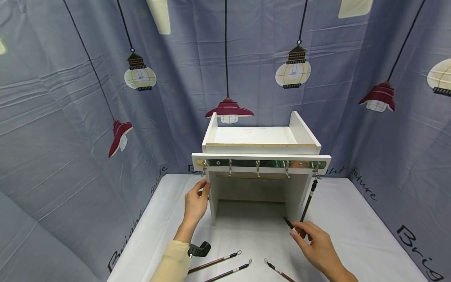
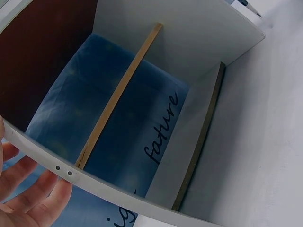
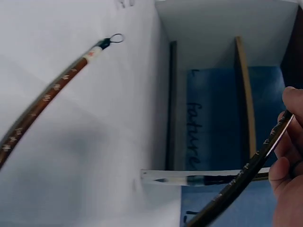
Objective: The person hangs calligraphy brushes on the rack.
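Observation:
A white shelf (image 1: pixel 248 149) stands on the table, with a row of metal hooks (image 1: pixel 258 168) along its front rail. My left hand (image 1: pixel 196 201) holds the front edge of its left side panel, bent fingers outside the panel in the left wrist view. My right hand (image 1: pixel 313 244) pinches a dark-handled writing brush (image 3: pixel 236 184) low at the shelf's right front. That brush's black loop end (image 1: pixel 287 221) points up and left. Beside it, another dark brush (image 1: pixel 310 197) hangs from the rightmost hook, its pale bristle tip (image 3: pixel 168 180) visible in the right wrist view.
Several more brushes lie on the white table near its front: a brown one (image 1: pixel 215 263), a dark one (image 1: pixel 229 273) and a brown one (image 1: pixel 278 271) farther right. Grey-blue printed curtains (image 1: pixel 197 58) surround the table. Inside the shelf runs a wooden strip (image 2: pixel 118 97).

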A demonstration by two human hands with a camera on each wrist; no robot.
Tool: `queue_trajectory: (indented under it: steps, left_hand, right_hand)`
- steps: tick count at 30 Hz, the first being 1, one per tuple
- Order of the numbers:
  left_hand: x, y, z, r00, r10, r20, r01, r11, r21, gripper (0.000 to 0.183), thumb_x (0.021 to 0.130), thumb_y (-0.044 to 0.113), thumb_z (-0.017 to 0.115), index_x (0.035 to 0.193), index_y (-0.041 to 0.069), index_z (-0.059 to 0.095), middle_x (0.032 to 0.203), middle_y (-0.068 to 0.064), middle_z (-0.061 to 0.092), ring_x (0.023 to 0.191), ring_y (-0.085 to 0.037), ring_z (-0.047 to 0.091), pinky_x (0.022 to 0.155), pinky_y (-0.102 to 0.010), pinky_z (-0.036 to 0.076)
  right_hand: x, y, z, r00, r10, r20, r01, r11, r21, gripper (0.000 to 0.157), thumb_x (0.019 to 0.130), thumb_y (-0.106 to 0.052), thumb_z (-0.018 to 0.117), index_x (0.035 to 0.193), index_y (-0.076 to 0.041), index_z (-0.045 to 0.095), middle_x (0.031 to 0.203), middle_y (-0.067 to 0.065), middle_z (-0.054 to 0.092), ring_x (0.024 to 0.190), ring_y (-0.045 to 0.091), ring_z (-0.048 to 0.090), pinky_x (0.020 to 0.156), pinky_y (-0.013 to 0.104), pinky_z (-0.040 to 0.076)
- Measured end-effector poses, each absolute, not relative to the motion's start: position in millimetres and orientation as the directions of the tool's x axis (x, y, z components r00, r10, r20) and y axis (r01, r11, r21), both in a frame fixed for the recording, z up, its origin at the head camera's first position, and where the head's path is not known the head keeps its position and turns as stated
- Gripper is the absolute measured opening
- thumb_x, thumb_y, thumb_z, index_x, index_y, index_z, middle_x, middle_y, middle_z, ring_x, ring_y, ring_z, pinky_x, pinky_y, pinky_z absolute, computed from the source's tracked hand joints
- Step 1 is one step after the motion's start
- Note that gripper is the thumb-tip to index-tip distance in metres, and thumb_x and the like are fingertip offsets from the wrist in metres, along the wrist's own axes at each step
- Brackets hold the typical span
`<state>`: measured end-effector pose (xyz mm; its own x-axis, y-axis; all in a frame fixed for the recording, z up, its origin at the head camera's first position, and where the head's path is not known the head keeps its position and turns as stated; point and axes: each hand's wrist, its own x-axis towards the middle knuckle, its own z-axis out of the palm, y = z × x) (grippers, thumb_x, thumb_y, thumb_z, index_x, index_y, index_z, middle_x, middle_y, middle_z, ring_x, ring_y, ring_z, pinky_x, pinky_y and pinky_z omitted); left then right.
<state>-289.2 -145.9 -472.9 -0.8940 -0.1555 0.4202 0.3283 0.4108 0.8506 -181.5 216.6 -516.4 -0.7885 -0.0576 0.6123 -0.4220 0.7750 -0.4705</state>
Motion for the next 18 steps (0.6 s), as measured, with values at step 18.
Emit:
queue_trajectory:
  steps: [18]
  left_hand:
    - [-289.3,-145.2,-473.6,-0.896,-0.157,0.415,0.319,0.421,0.849,0.043,0.105,0.041,0.06,0.135,0.01,0.068,0.13,-0.012,0.072,0.098,-0.028,0.076,0.074,-0.03,0.063]
  right_hand:
    - [-189.8,212.5,-484.8,-0.725,-0.041,0.687,-0.475,0.753,-0.456,0.031,0.077,-0.003,0.089,0.104,-0.011,0.075,0.079,-0.014,0.061,0.068,0.002,0.052,0.057,0.019,0.044]
